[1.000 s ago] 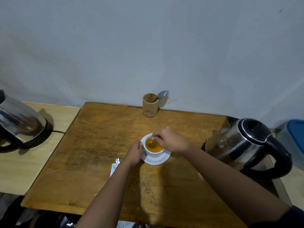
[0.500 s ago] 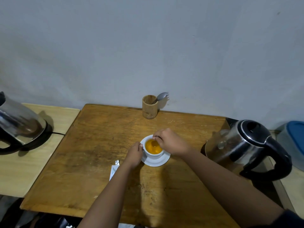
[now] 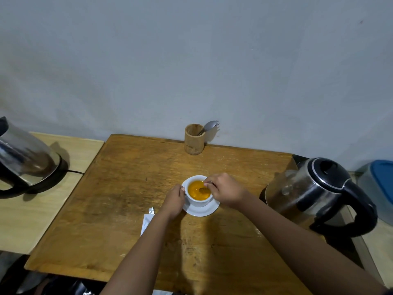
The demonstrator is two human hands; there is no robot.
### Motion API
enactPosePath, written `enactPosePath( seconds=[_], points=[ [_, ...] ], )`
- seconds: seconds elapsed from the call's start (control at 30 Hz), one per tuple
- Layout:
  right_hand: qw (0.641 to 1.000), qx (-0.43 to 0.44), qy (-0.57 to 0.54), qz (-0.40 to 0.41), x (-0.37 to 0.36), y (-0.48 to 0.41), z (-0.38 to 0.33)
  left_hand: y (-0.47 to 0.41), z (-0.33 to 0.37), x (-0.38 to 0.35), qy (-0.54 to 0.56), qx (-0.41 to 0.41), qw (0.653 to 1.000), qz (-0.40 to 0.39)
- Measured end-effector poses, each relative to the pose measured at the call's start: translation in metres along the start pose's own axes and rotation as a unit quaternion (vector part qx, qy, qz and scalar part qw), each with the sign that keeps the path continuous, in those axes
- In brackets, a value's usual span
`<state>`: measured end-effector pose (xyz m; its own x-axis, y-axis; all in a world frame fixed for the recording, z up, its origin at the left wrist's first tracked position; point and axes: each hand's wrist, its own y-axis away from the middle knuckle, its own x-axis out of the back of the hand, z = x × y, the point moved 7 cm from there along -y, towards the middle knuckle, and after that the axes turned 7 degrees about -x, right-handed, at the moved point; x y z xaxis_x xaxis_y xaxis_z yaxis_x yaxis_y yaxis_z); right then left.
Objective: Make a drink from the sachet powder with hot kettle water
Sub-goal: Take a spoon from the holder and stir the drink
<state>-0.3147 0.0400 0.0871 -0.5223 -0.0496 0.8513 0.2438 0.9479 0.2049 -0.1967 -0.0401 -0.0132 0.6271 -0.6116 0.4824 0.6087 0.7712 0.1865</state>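
Observation:
A white cup (image 3: 198, 201) full of orange drink stands on a white saucer (image 3: 203, 210) in the middle of the wooden table (image 3: 127, 199). My left hand (image 3: 174, 202) grips the cup's left side. My right hand (image 3: 225, 190) pinches a spoon (image 3: 203, 189) whose bowl sits in the orange liquid. A white sachet (image 3: 147, 220) lies on the table, partly hidden under my left forearm. A steel kettle with a black handle (image 3: 319, 194) stands at the table's right edge.
A wooden holder (image 3: 194, 139) with a metal spork (image 3: 210, 124) stands at the back by the wall. A second steel kettle (image 3: 25, 160) sits on its base on the lighter side table at left. A blue-lidded container (image 3: 380, 188) is at far right.
The spoon in my right hand has shifted round inside the cup, from the near-left side towards the middle right. My left hand has stayed on the cup.

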Motion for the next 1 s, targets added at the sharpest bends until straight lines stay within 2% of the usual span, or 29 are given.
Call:
enactPosePath(
  seconds=[0.27,0.53,0.83,1.0],
  points=[
    [0.998,0.022,-0.011,0.054,-0.003,-0.007,-0.013,0.001,0.0,0.001,-0.001,-0.002,1.0,0.002],
    [0.999,0.047,0.0,-0.023,-0.015,0.001,-0.023,0.001,-0.001,0.001,0.001,-0.006,1.0,-0.006],
    [0.998,-0.013,-0.045,-0.05,0.005,0.009,0.005,0.0,0.004,0.003,-0.026,-0.012,0.999,-0.016],
    [0.999,0.003,-0.04,-0.025,0.009,0.011,0.003,0.0,0.005,0.002,-0.03,0.001,0.999,-0.009]
  ],
)
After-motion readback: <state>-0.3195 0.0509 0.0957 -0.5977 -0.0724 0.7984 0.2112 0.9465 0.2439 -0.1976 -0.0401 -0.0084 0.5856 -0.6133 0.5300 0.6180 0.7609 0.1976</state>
